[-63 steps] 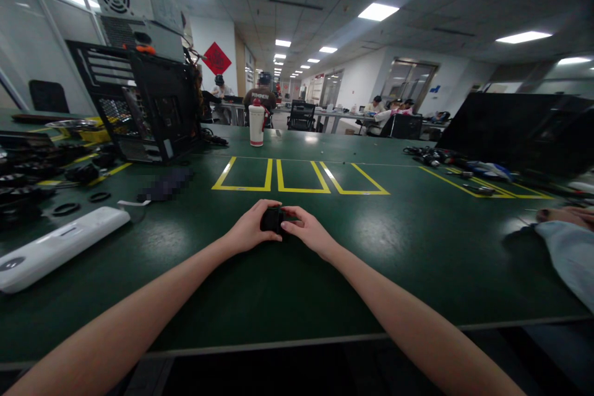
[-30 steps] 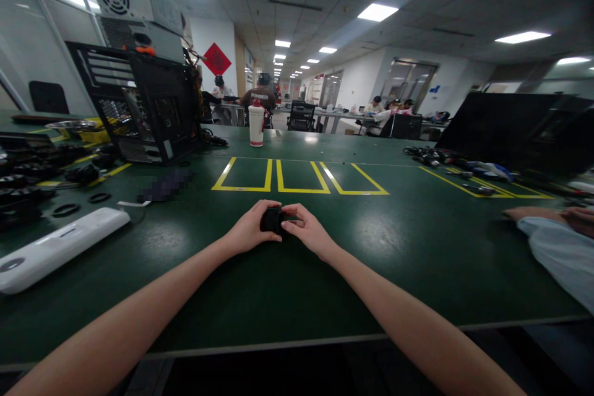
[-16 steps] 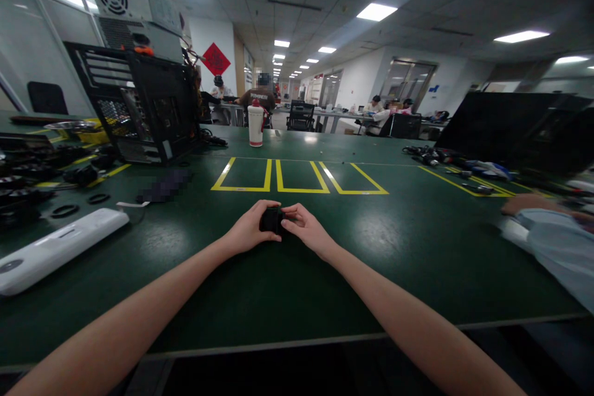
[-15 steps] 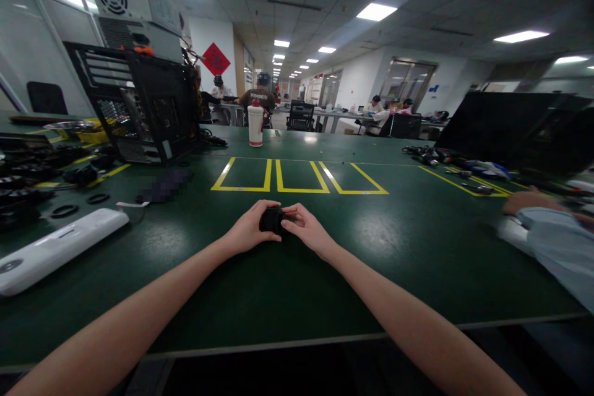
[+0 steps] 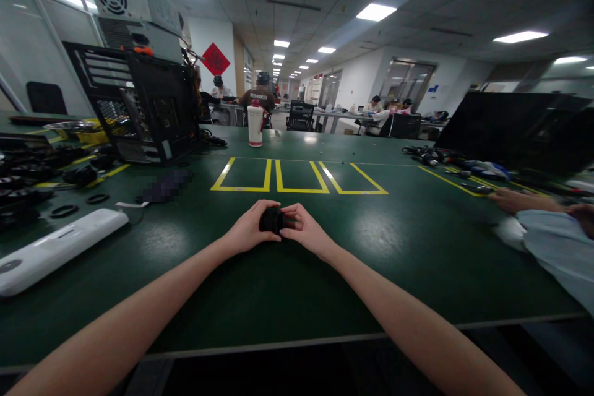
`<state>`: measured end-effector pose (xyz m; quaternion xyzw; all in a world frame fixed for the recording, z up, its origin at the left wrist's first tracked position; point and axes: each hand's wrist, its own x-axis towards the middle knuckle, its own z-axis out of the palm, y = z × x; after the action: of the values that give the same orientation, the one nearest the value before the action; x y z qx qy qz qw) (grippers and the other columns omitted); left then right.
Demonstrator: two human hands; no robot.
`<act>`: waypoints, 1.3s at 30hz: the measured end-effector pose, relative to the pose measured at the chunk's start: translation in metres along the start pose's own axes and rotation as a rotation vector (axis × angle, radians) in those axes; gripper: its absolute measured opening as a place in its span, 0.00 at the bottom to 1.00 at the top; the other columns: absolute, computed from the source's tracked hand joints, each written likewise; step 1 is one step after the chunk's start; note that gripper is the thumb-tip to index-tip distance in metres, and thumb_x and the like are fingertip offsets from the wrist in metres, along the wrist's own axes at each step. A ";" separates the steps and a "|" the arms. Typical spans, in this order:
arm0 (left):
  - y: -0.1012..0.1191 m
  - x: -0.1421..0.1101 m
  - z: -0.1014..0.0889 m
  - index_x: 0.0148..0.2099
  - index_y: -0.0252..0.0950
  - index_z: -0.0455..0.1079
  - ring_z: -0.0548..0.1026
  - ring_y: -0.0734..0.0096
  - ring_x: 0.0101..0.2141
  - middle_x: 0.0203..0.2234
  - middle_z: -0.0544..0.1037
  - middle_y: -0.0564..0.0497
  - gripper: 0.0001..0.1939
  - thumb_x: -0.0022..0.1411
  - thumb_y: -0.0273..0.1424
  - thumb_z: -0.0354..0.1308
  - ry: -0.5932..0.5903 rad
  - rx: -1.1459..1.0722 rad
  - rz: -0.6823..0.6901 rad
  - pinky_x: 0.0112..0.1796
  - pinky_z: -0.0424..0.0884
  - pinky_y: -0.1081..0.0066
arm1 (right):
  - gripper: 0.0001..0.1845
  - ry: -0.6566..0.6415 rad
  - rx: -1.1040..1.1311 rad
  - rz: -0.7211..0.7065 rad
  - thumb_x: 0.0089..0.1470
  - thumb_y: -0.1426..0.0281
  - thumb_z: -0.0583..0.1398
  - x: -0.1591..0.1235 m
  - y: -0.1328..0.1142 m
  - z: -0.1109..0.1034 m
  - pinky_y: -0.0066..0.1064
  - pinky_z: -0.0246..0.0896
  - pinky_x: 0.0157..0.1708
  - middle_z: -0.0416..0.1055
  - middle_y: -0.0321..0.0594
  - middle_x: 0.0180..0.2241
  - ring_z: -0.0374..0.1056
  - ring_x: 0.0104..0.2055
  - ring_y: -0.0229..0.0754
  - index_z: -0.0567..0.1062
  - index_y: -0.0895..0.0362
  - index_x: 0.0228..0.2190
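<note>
Both my hands meet over the middle of the green table (image 5: 260,297), just in front of three yellow-taped boxes (image 5: 297,176). My left hand (image 5: 248,229) curls around the left side of a small black object (image 5: 270,220). My right hand (image 5: 304,230) pinches the same black object from the right with fingers closed. The object is mostly hidden by my fingers, so its shape is unclear.
A long white device (image 5: 55,249) lies at the left. Behind it stand an open black computer case (image 5: 143,105), black parts and rings. A white bottle (image 5: 255,125) stands farther back. At the right are a co-worker's sleeve and hand (image 5: 542,223), a black panel (image 5: 510,130) and tools.
My hands and the black object have stayed almost still, with only small finger shifts of the right hand. The co-worker's hand at the right has reached farther forward onto the table.
</note>
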<state>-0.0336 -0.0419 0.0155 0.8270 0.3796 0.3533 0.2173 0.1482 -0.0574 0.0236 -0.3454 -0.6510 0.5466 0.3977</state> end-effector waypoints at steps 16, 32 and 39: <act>-0.006 0.000 -0.001 0.52 0.41 0.54 0.64 0.58 0.47 0.47 0.63 0.47 0.33 0.44 0.34 0.63 0.007 -0.008 -0.040 0.46 0.62 0.57 | 0.21 0.050 -0.164 -0.078 0.44 0.75 0.58 0.009 0.016 -0.004 0.38 0.53 0.51 0.63 0.41 0.45 0.60 0.49 0.40 0.63 0.56 0.43; -0.017 0.007 -0.012 0.52 0.40 0.57 0.69 0.59 0.43 0.44 0.67 0.47 0.33 0.44 0.44 0.60 -0.041 -0.089 -0.368 0.42 0.66 0.62 | 0.35 0.035 -0.664 0.045 0.40 0.58 0.60 -0.002 0.005 -0.010 0.42 0.53 0.49 0.57 0.44 0.50 0.56 0.52 0.46 0.58 0.55 0.50; -0.014 0.007 -0.012 0.52 0.39 0.56 0.69 0.59 0.43 0.45 0.68 0.46 0.34 0.44 0.45 0.59 -0.047 -0.067 -0.351 0.43 0.66 0.62 | 0.33 -0.019 -0.792 0.039 0.41 0.63 0.61 -0.004 0.003 -0.015 0.41 0.52 0.50 0.56 0.45 0.49 0.55 0.51 0.46 0.58 0.56 0.49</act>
<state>-0.0465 -0.0269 0.0177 0.7483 0.5011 0.3030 0.3116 0.1638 -0.0535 0.0209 -0.4792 -0.8085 0.2637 0.2170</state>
